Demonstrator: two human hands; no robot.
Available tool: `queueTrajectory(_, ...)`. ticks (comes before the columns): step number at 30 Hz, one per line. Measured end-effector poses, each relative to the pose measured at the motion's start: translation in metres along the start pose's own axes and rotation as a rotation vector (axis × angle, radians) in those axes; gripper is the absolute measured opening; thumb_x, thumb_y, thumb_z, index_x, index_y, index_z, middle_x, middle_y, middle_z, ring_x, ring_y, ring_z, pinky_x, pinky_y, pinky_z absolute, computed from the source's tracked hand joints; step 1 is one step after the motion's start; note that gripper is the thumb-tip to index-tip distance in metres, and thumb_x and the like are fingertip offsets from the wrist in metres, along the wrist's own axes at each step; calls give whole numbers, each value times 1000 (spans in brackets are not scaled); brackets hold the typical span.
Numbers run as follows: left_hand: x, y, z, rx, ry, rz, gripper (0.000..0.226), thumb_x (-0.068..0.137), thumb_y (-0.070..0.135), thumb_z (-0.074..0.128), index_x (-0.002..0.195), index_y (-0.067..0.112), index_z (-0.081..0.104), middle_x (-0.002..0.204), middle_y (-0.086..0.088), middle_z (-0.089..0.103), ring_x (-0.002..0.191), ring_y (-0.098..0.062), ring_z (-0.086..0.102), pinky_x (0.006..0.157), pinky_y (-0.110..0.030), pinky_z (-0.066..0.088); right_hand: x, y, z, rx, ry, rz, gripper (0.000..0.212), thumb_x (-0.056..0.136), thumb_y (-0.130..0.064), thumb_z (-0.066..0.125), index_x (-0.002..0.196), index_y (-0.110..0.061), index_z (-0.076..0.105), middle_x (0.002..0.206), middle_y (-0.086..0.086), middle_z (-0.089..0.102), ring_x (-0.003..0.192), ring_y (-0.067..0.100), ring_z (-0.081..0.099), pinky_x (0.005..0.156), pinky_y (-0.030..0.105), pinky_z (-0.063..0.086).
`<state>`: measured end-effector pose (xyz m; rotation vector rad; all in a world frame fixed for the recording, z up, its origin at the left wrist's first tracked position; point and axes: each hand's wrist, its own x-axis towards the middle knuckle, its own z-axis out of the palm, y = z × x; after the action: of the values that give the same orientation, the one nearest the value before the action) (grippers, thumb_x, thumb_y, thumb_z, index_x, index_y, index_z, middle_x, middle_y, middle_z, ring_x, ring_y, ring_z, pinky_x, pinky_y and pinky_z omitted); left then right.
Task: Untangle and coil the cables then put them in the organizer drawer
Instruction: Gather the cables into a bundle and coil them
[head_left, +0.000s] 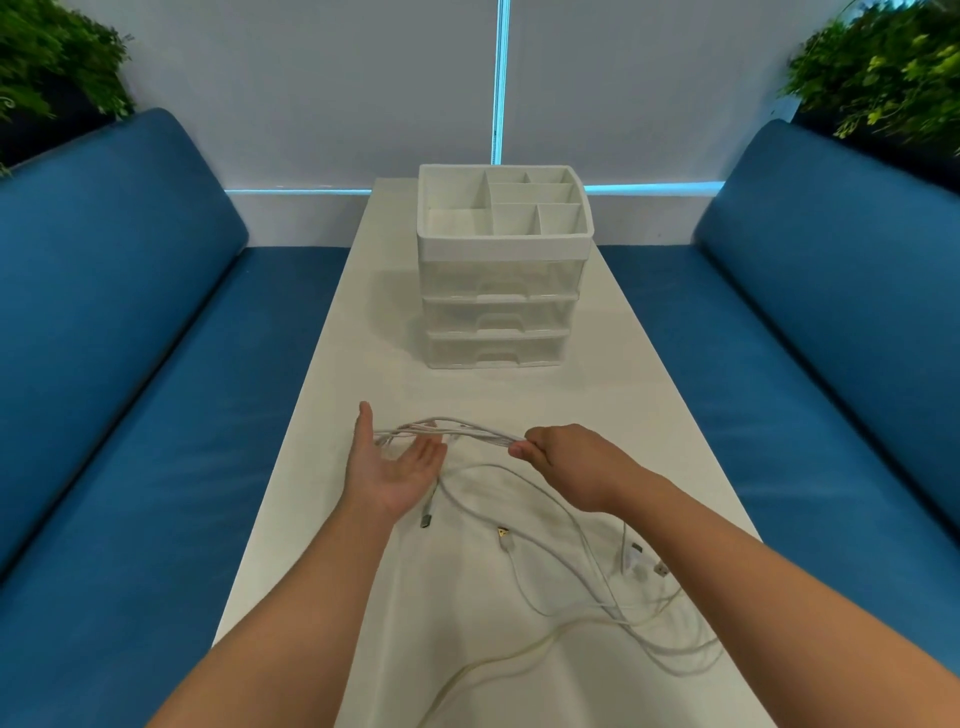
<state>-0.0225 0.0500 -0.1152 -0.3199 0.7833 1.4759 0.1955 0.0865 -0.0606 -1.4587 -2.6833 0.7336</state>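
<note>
My right hand pinches the cable bundle above the near table, my left hand open-palmed under its loops, so I should wind evenly, drawing slack from the tangle near-right.

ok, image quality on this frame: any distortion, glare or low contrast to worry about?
Head view: wide-angle bends the blue sofas outward; plants are smeared at the corners; cyan light strip glows bright; thin white cables barely stand out from the white table; the clear-drawered white organizer casts a soft shadow left.
</note>
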Motion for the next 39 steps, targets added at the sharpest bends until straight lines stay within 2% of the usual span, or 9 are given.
queueTrajectory(4,-14,-36,9,265,-127,-114,97,64,77,68,120,-1,54,115,-13,65,115,-26,59,98,-41,43,7,-3,5,-19,-13,7,44,103,-45,31,67,-22,39,67,-5,46,69,19,46,65,33,37)
queueTrajectory(8,-34,-83,29,565,-254,-59,51,86,57,62,101,8,63,110,-4,68,112,-17,62,103,-38,47,10,-13,6,22,-71,-18,37,104,-32,32,88,-10,57,85,3,62,80,22,58,72,35,46)
queueTrajectory(11,-42,-90,39,509,-195,123,34,103,33,45,112,8,66,123,-7,69,117,-18,62,92,-32,51,4,-22,4,158,-46,-88,33,103,-30,32,88,-12,56,90,9,62,79,21,58,75,35,47)
queueTrajectory(15,-53,-79,46,553,-238,261,35,108,33,31,95,11,56,118,-5,72,94,-11,70,76,-30,50,-7,-20,-5,294,-88,-129,33,103,-33,37,74,-23,51,68,-4,59,58,6,53,62,23,43)
queueTrajectory(18,-58,-70,55,439,-231,307,33,108,32,32,84,14,47,81,-5,73,87,-16,69,88,-32,46,-14,-16,-7,378,-100,-90,38,102,-40,38,74,-19,51,66,-5,56,58,10,51,63,24,44)
queueTrajectory(22,-63,-69,64,216,-240,337,34,107,32,37,79,14,44,54,4,31,46,-11,40,79,-32,50,-18,-26,0,298,44,-180,32,104,-37,32,79,-23,46,77,-6,55,71,14,52,69,26,42)
queueTrajectory(26,-68,-64,69,198,-214,391,35,106,35,39,78,16,44,57,4,26,52,-13,26,54,-24,47,-17,-37,6,246,141,-209,39,103,-43,30,92,-13,52,76,5,62,65,20,53,68,38,46)
queueTrajectory(30,-69,-52,69,157,-192,431,34,107,33,38,77,17,42,54,6,24,43,-10,22,40,-21,25,-21,-30,-2,454,-22,-140,39,99,-46,44,73,-19,53,64,-3,55,56,10,48,62,26,43)
queueTrajectory(39,-81,-49,76,243,-161,517,35,107,34,37,75,19,40,53,7,24,43,-9,17,39,-21,16,-33,-39,20,307,168,-159,46,98,-54,30,69,-19,33,61,0,42,57,18,37,61,44,40)
